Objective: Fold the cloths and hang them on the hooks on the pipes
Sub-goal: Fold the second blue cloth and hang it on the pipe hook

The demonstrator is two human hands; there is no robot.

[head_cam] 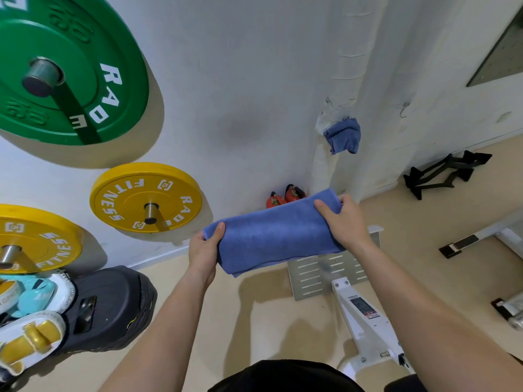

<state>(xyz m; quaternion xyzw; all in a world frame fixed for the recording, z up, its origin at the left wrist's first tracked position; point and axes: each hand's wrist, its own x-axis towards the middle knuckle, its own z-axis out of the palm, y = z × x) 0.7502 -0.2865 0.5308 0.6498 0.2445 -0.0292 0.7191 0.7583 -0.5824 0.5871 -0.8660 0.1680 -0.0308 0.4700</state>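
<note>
Blue cloths, two: left hand (203,251), right hand (345,222) clamp folded cloth (271,236); hung cloth (343,135) beyond

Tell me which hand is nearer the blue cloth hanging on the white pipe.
Right. The right hand is below the hanging blue cloth; the left hand is farther, down to its left.

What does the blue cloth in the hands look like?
The blue cloth is a soft, fuzzy-looking towel, folded over into a long band of layers. It is held up in the air, stretched sideways and tilted, its right end higher. The left hand grips its left end and the right hand grips its right end, thumbs on top. Nothing else touches it.
</note>
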